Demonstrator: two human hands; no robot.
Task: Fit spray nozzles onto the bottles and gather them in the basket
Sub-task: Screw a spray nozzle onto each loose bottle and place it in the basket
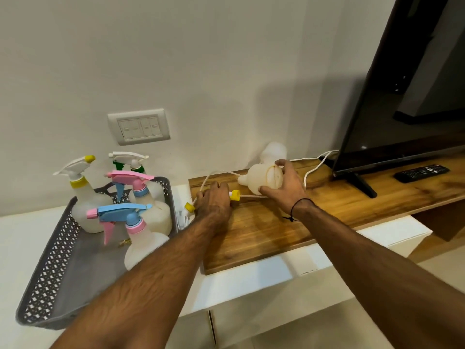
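Note:
A grey perforated basket [45, 280] on the left holds several translucent bottles fitted with spray nozzles: a yellow-and-white one [80, 170], a green-and-white one [128, 159], a pink one [130, 177] and a blue-and-pink one [118, 212]. My left hand [214, 200] covers a white spray nozzle with yellow ends [235, 195] lying on the wooden shelf [264, 227]. My right hand [284, 185] grips a capless translucent bottle [261, 177] lying on its side, neck pointing left toward the nozzle. Another bottle [274, 152] stands behind it against the wall.
A black television [407, 96] stands on the shelf at right, its foot [362, 185] near my right hand, with a remote control [422, 172] beside it. A white cable [317, 165] runs along the wall. A wall socket plate [138, 127] sits above the basket.

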